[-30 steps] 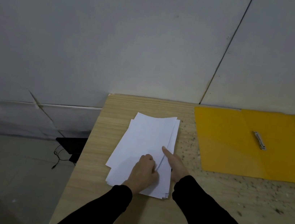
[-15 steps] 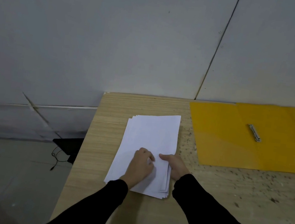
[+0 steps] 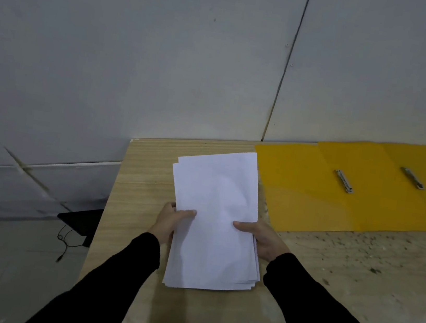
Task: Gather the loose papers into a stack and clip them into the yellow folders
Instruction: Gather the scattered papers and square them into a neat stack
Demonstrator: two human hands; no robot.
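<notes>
- Wooden table (image 3: 143, 179) against a grey wall carries everything.
- Half a second ago both hands pressed flat on the papers; now the left hand (image 3: 170, 221) and right hand (image 3: 263, 239) are each closed on a side edge of the paper stack (image 3: 215, 216), thumbs on top.
- Gathering looks finished; squaring and carrying come next.
- Yellow folders (image 3: 296, 200) lie open beyond the right hand, metal clips (image 3: 344, 181) bare.

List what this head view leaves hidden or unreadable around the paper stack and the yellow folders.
- Fingers of the left hand and right hand: under the paper stack, only the thumbs show.
- Sheet count: the edges are too fine to tell.
- Yellow folders: the far right one is cut off by the picture's edge.
- Metal clips: too small to tell whether they are open or shut.
</notes>
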